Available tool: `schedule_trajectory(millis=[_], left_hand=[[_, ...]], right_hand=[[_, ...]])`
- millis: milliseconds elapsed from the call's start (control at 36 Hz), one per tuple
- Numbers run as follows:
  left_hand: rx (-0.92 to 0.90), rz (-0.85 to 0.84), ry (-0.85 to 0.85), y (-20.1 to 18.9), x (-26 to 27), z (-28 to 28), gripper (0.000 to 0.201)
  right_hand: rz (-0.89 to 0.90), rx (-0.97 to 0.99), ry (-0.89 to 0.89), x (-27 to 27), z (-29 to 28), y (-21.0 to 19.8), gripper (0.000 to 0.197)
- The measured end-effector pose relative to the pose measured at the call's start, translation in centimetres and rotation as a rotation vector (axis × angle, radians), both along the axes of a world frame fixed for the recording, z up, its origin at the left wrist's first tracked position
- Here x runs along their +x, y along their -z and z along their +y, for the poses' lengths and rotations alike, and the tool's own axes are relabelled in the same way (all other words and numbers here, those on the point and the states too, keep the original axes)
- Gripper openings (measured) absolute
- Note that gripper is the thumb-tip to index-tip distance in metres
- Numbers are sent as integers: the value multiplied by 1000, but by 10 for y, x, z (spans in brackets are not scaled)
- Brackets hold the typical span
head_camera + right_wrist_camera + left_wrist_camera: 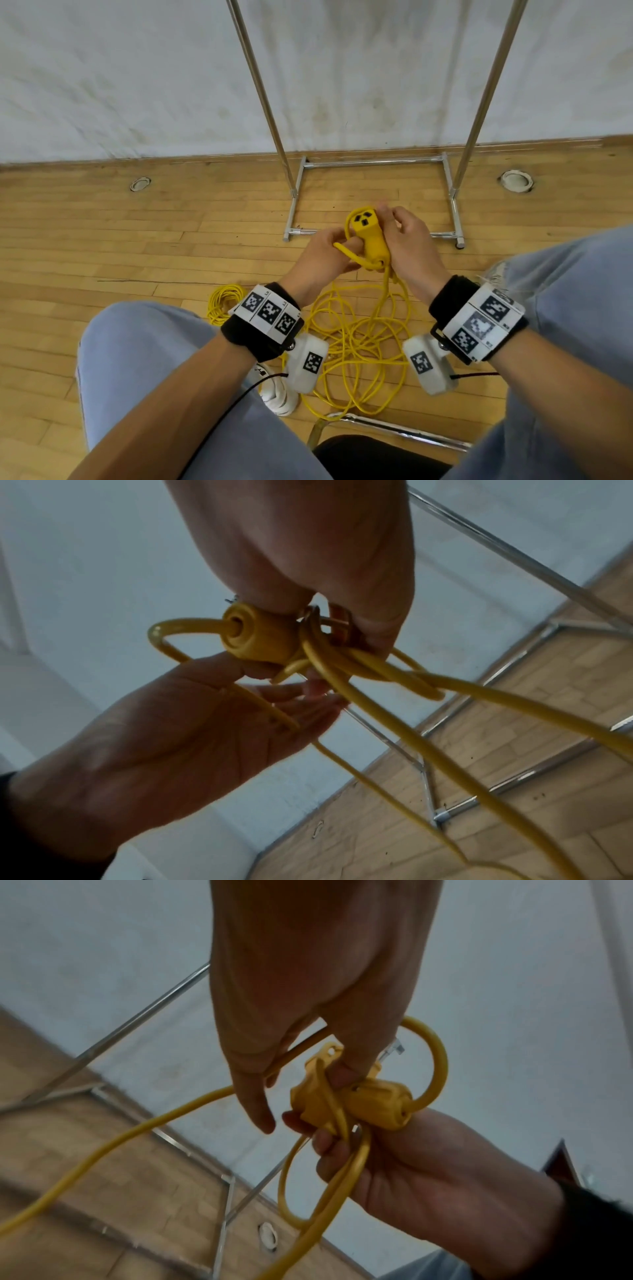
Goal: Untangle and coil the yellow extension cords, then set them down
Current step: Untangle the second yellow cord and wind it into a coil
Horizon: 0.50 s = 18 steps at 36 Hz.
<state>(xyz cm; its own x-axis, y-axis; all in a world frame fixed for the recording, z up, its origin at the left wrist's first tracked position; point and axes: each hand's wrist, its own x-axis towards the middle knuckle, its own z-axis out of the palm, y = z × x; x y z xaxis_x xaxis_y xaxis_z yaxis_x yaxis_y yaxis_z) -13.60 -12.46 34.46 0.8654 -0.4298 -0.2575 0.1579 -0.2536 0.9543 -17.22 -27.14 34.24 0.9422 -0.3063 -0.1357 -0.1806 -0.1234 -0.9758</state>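
I hold a yellow socket end (368, 236) up between both hands, its three-hole face toward me. Cord loops are knotted round its base. My right hand (399, 226) grips the socket body (260, 639) from the right, fingers curled round it. My left hand (334, 240) holds a loop of the yellow cord (346, 251), the thumb (352, 1056) pressed against the connector (373, 1102). In the right wrist view my left hand (192, 723) has the cord lying across its palm. The rest of the cord lies in a loose tangle on the floor (359, 342). A second cord lies coiled (224, 301) left of it.
I sit with my knees in blue jeans either side of the tangle. A chrome garment rack (373, 163) stands on the wood floor against the white wall. A white shoe (277, 394) and a chrome chair rail (394, 428) lie near the tangle. Two round floor fittings (140, 184) (515, 180) are farther off.
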Motion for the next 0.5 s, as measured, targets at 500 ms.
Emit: schedule_trajectory(millis=[500], left_hand=[[23,-605,-103,-13,-4,5,46]], right_hand=[[-249,-150,-290,-2,-5,-26,34]])
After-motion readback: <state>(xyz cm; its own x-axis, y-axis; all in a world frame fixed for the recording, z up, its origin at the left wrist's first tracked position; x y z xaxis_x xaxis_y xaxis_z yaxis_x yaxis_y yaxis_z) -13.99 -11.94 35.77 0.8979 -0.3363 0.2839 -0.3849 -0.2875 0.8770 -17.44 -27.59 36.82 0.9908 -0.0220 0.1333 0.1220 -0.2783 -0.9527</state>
